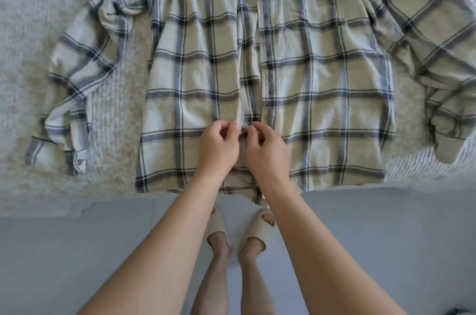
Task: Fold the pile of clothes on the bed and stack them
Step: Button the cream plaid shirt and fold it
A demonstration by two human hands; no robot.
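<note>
On the bed (23, 31), which has a pale, fuzzy textured cover, a plaid shirt (322, 88) lies spread flat with its front side up and its hem toward the person. Fabric is beige-green with a grid of dark navy and white stripes. Both sleeves are spread outward: one lies rumpled at the image left, its buttoned cuff near the bed edge; the other extends to the image right. The front placket runs down the centre, with the two panels meeting along it; higher up they stand slightly apart. Near the lower part of the placket, the left hand (219, 147) and right hand (266, 152) are side by side, fingers curled, each pinching the shirt fabric at the placket. Below the bed edge, grey floor (77, 250) and two beige slippers (260, 224) are visible.
</note>
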